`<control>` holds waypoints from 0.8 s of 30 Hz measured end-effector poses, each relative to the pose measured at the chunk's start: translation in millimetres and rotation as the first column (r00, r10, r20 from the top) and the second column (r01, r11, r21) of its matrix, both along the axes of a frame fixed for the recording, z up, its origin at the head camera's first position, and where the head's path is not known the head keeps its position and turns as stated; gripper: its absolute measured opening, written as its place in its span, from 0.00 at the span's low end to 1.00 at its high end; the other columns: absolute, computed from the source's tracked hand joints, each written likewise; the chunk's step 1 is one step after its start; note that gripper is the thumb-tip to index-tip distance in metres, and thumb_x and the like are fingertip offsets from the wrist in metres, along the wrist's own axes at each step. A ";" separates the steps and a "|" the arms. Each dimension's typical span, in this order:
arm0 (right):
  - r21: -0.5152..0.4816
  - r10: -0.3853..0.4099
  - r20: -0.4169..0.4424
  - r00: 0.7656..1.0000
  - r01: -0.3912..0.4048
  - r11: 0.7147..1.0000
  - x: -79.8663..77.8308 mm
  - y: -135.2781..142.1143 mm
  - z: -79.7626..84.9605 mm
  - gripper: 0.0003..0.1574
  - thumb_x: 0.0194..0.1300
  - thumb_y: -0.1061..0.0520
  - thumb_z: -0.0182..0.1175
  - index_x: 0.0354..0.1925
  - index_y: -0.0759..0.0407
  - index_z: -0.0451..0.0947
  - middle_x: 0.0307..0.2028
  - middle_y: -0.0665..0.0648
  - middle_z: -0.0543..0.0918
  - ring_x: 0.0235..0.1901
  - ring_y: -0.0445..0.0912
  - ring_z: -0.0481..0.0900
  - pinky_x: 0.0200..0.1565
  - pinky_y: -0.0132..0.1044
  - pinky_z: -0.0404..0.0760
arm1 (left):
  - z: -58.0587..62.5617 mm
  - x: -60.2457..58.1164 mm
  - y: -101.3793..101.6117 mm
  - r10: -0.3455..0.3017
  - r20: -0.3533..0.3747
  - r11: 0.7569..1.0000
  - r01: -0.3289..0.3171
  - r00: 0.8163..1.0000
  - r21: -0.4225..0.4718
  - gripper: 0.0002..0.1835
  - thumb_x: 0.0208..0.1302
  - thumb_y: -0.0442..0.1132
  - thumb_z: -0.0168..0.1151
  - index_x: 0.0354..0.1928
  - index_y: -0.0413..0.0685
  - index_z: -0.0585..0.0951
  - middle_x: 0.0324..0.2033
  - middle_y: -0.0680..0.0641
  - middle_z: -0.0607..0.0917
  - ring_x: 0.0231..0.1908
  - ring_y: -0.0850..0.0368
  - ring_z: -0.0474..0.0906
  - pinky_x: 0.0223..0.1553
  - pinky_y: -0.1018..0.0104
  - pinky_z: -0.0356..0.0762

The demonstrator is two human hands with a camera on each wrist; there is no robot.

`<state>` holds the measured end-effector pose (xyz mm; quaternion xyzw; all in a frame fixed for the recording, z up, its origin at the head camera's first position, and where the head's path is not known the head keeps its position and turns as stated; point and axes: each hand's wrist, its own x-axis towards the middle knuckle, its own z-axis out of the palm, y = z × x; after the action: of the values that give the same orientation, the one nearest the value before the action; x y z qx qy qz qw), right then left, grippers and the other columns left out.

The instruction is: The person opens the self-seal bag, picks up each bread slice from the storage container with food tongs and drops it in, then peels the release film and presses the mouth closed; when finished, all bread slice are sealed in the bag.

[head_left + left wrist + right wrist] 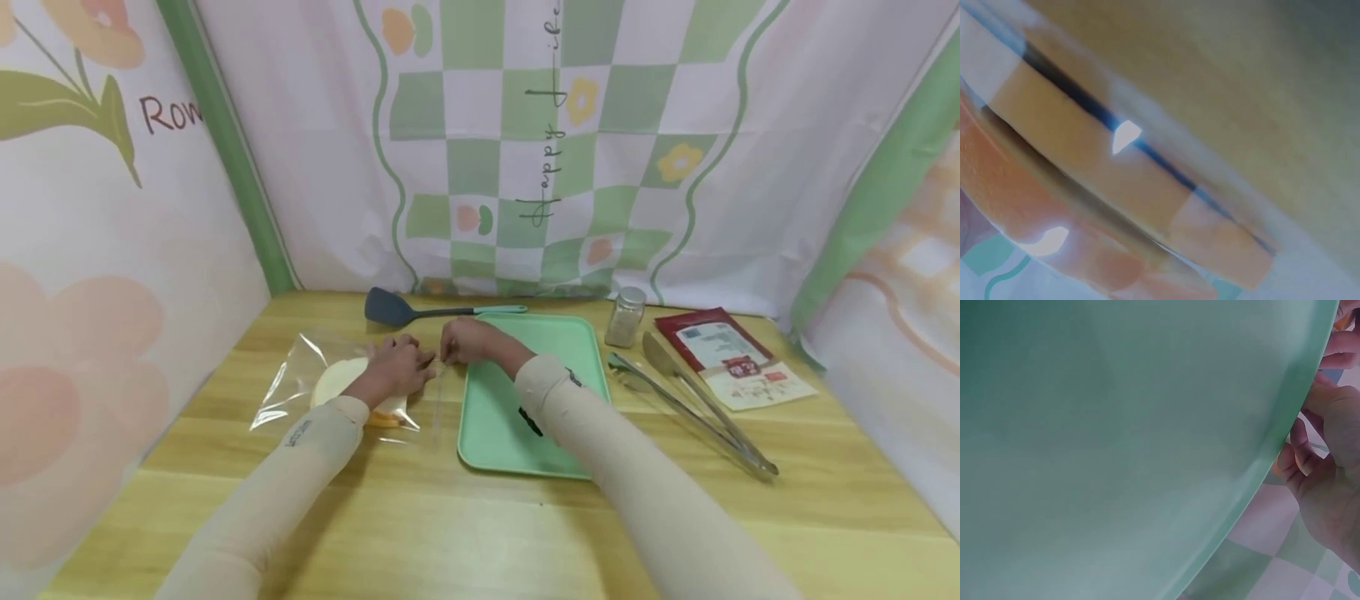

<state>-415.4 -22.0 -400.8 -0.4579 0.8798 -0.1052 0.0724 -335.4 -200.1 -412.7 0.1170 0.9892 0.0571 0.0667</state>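
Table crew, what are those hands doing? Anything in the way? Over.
Left hand, right hand: both at edge of clear bag. Food inside it. Green tray under right arm; nothing obviously blocking.

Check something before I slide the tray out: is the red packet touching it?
Apart: the head view shows wooden table between the red packet and the green tray.

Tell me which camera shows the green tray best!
The head view: most of the green tray shows, though the right arm crosses it. The right wrist view shows just a close-up part; the left wrist view, none I can spot.
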 end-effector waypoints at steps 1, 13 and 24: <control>0.003 -0.004 -0.001 1.000 0.004 1.000 0.1 -0.9 -0.5 0.04 0.63 0.61 0.69 0.36 0.54 0.89 0.41 0.51 0.86 0.44 0.46 0.82 0.51 0.37 0.80 | 0.2 0.2 -0.1 0.001 0.004 1.000 -0.001 1.000 -0.001 0.26 0.73 0.60 0.50 0.69 0.66 0.72 0.71 0.45 0.66 0.65 0.36 0.61 0.61 0.32 0.52; 0.114 -0.113 -0.005 0.994 0.113 0.987 2.8 -9.2 -4.9 0.09 0.72 0.61 0.57 0.37 0.52 0.84 0.38 0.49 0.82 0.39 0.44 0.78 0.42 0.36 0.79 | -0.9 1.4 -1.1 0.007 0.003 1.000 -0.007 1.000 0.019 0.26 0.72 0.60 0.53 0.67 0.65 0.74 0.70 0.45 0.67 0.64 0.37 0.61 0.61 0.31 0.50; 0.098 -0.039 -0.039 0.998 0.043 0.994 1.1 -0.1 -1.4 0.08 0.72 0.59 0.59 0.35 0.52 0.82 0.36 0.49 0.81 0.38 0.44 0.76 0.43 0.38 0.77 | -2.9 -1.4 -2.5 -0.012 -0.001 1.000 0.012 1.000 0.020 0.27 0.72 0.61 0.51 0.69 0.65 0.72 0.70 0.45 0.66 0.64 0.36 0.61 0.61 0.30 0.49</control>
<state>-414.3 -22.0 -402.2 -0.4376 0.8943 -0.0545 0.0765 -336.7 -202.6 -415.6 0.1234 0.9880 0.0665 0.0654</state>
